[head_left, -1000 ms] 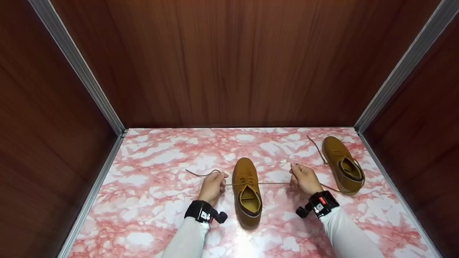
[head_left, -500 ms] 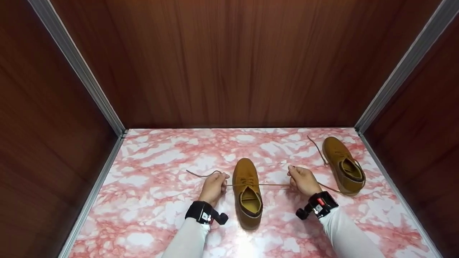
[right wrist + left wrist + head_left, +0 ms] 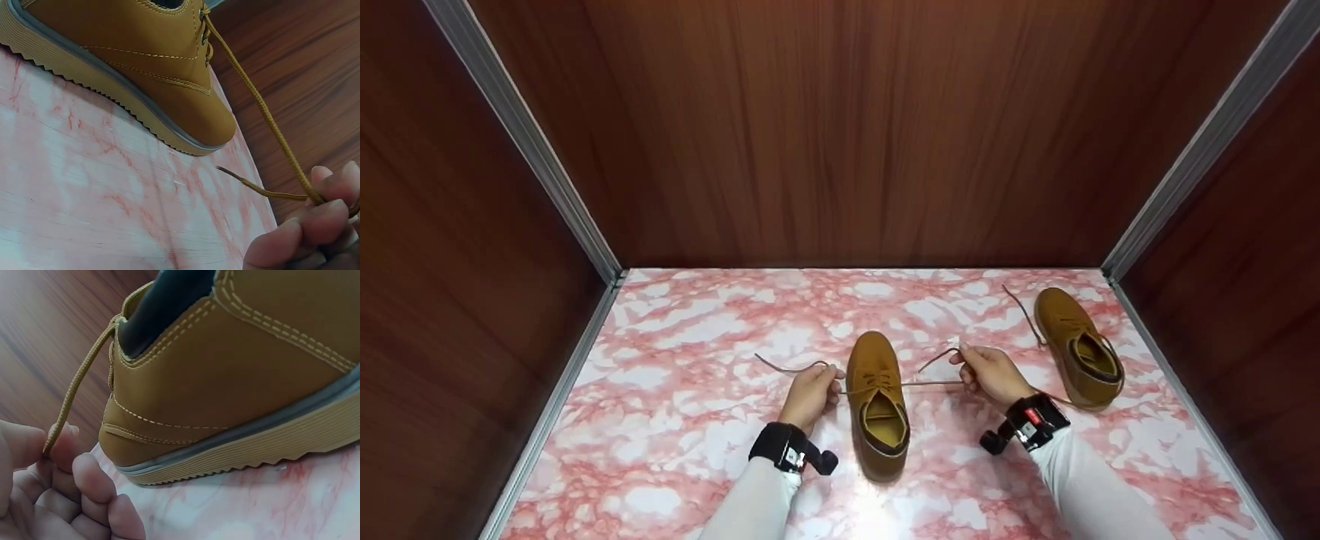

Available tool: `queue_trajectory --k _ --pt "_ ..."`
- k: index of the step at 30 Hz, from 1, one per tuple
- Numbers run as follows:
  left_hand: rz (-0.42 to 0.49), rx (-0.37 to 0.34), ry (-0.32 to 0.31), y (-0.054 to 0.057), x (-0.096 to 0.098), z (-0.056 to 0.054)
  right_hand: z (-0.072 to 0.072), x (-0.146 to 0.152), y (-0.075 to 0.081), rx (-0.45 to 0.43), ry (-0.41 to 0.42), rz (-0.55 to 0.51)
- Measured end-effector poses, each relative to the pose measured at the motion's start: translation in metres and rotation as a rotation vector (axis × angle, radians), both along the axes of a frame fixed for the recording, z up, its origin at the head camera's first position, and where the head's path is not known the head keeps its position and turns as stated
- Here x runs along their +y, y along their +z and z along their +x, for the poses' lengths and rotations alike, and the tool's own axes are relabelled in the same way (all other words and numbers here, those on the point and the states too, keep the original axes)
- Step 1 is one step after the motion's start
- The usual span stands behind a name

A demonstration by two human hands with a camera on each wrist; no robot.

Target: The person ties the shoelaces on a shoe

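A tan lace-up shoe (image 3: 873,349) stands upright on the table, toe pointing away from me. To its left, my left hand (image 3: 811,394) pinches one shoelace (image 3: 82,377) between thumb and forefinger, and the loose end trails off leftward. On the other side my right hand (image 3: 994,373) grips the other shoelace (image 3: 261,104), its free tip poking out past the fingers toward the shoe. Both laces run from the top eyelets out to the hands, the right one nearly straight and the left one slightly bowed in the left wrist view.
A second tan shoe (image 3: 1057,307) stands at the right, its loose lace (image 3: 1023,309) lying beside it. The pink-and-white marbled tabletop (image 3: 682,420) is bounded by dark wood panels (image 3: 825,135) at the back and sides, with grey metal strips (image 3: 536,161) in the corners.
The lace's free tip now shows beyond my right fingers, where it did not stand out before. My left hand has shifted slightly right, toward the shoe. The shoes stay put.
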State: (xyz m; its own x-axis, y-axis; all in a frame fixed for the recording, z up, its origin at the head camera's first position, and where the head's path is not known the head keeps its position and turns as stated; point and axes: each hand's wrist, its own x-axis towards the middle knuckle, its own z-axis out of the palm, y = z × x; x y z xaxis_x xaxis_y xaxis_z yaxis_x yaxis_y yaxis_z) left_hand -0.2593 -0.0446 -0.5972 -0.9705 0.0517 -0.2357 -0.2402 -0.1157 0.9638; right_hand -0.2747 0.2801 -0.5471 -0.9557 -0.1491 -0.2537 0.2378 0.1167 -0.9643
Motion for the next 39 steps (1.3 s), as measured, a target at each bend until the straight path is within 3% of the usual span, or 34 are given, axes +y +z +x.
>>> queue_trajectory --k 3,13,19,27,34,39 --pt "0.002 -0.007 -0.002 0.0 0.0 0.0 0.0 0.0 0.003 -0.019 0.011 -0.014" --pt "-0.078 0.004 -0.056 0.001 -0.003 0.001 -0.002 -0.001 0.012 0.034 0.042 0.051" --pt "-0.137 0.054 -0.075 0.001 0.002 0.005 -0.006 -0.005 0.016 0.093 0.012 0.14" --pt "-0.18 0.059 -0.052 -0.002 0.009 0.007 -0.014 -0.011 0.024 0.177 -0.025 0.298" --pt "-0.17 0.038 -0.031 -0.004 0.013 0.006 -0.035 -0.053 0.049 0.345 -0.032 0.473" --pt "-0.193 0.044 -0.026 -0.003 0.014 0.006 -0.038 -0.11 0.074 0.489 0.066 0.543"
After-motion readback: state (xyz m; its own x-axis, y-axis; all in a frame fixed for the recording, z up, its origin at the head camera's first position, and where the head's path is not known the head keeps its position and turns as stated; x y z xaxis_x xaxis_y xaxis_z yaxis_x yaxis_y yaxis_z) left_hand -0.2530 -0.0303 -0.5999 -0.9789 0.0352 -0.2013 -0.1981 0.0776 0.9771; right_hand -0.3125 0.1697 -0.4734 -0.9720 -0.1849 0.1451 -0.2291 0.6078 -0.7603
